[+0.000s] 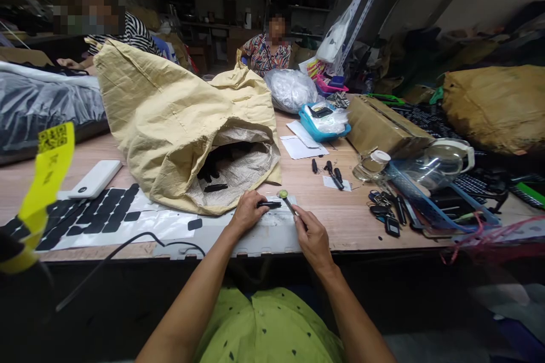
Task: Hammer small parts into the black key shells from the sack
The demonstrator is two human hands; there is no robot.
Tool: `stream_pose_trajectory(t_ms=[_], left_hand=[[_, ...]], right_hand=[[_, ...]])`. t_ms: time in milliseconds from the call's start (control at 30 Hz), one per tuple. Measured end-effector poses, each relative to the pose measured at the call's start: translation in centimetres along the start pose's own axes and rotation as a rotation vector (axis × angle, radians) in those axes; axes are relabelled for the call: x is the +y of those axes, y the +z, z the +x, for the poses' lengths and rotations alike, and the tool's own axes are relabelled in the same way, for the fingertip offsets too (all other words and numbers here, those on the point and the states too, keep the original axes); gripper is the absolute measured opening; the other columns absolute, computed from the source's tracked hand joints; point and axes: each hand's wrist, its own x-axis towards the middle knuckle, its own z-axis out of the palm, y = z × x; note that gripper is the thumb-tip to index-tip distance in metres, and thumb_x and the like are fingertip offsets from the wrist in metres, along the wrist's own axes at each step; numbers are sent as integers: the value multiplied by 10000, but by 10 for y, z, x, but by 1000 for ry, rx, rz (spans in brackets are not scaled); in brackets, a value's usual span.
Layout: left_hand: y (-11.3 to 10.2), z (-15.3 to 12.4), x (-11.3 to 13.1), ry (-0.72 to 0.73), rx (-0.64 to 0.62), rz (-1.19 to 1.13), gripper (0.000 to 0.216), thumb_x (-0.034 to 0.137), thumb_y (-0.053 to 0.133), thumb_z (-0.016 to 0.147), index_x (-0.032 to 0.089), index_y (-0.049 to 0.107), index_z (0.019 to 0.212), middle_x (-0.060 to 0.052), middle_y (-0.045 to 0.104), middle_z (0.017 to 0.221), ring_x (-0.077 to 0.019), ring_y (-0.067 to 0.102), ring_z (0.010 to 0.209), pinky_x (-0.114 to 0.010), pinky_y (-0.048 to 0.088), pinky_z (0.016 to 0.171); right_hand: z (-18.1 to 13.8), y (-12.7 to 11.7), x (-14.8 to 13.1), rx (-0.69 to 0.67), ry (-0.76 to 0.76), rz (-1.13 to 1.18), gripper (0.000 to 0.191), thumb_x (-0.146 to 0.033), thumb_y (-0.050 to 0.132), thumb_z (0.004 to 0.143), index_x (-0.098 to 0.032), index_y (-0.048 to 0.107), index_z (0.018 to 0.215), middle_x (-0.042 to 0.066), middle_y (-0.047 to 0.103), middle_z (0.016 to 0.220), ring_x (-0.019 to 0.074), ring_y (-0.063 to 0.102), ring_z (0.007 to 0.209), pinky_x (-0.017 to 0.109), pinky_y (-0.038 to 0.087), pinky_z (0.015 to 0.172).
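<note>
My left hand is closed on one end of a slim black plastic piece held low over the grey board at the table's front. In my right hand is a small hammer-like tool with a thin dark shaft and a round yellow-green end. That end is just beyond the black piece; whether they touch, I cannot tell. Right behind my left hand lies a large beige cloth sack, its mouth open towards me, with dark pieces inside.
Rows of flat black pieces and a white power bank lie left, near a dark cable. To the right are small black parts, a blue tray, a glass jug and a cardboard box. Two people sit across the table.
</note>
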Motion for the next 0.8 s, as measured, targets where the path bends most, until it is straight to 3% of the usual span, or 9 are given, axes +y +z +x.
stream_pose_trajectory(t_ms=[133, 233, 333, 467, 567, 600, 633, 700, 800], left_hand=[[2, 0, -3, 20, 19, 27, 143, 216, 681, 817, 223, 738, 948, -35, 641, 871, -223, 564, 933, -371, 444, 884], [2, 2, -5, 37, 25, 48, 137, 216, 648, 845, 226, 729, 955, -33, 635, 873, -221, 563, 932, -373, 447, 880], [-1, -6, 4, 52, 47, 63, 119, 233, 601, 876, 226, 701, 940, -37, 636, 904, -222, 561, 929, -376, 454, 864], [0, -53, 29, 277, 46, -79, 209, 298, 463, 960, 216, 624, 1065, -73, 654, 986, -219, 582, 927, -369, 473, 856], [11, -106, 34, 524, -171, -212, 294, 364, 361, 1002, 213, 579, 1128, -77, 681, 962, -199, 617, 871, -333, 488, 842], [16, -122, 29, 531, -248, -217, 328, 394, 335, 1005, 213, 579, 1130, -82, 689, 967, -198, 626, 862, -328, 493, 840], [21, -137, 21, 460, -309, -204, 363, 421, 314, 1007, 213, 580, 1140, -88, 699, 984, -202, 636, 875, -328, 500, 847], [31, -158, -1, 164, -424, -128, 404, 438, 292, 1003, 235, 574, 1208, -81, 715, 1036, -211, 658, 932, -328, 514, 870], [43, -168, -37, -265, -506, 28, 431, 423, 323, 973, 298, 579, 1296, -59, 725, 1125, -245, 657, 1089, -365, 508, 957]], right_hand=[[9, -2, 17, 66, 23, -255, 354, -248, 420, 964, -258, 696, 1186, 52, 703, 931, 179, 626, 873, 272, 478, 765], [11, 0, 29, 64, 9, -492, 333, -205, 465, 936, -249, 712, 1155, 47, 636, 791, 184, 544, 767, 281, 402, 690], [11, 3, 34, 41, -18, -616, 314, -182, 507, 913, -256, 711, 1140, 44, 592, 782, 184, 480, 748, 290, 340, 664], [10, 6, 31, 13, -18, -670, 320, -182, 529, 898, -260, 693, 1160, 44, 558, 808, 186, 453, 777, 294, 315, 675], [10, 6, 29, 4, -7, -680, 322, -180, 531, 891, -258, 688, 1161, 43, 543, 813, 187, 443, 781, 297, 312, 676], [10, 6, 29, 7, -4, -679, 322, -178, 531, 889, -258, 689, 1157, 42, 540, 811, 187, 441, 780, 298, 312, 675], [10, 6, 28, 13, -2, -677, 320, -176, 529, 888, -257, 690, 1153, 42, 538, 808, 188, 439, 779, 299, 312, 674], [10, 6, 27, 28, -7, -664, 317, -174, 523, 891, -257, 692, 1146, 43, 539, 805, 191, 439, 776, 302, 315, 672], [10, 7, 27, 42, -12, -638, 321, -172, 510, 891, -257, 693, 1141, 47, 543, 803, 195, 442, 770, 305, 318, 667]])
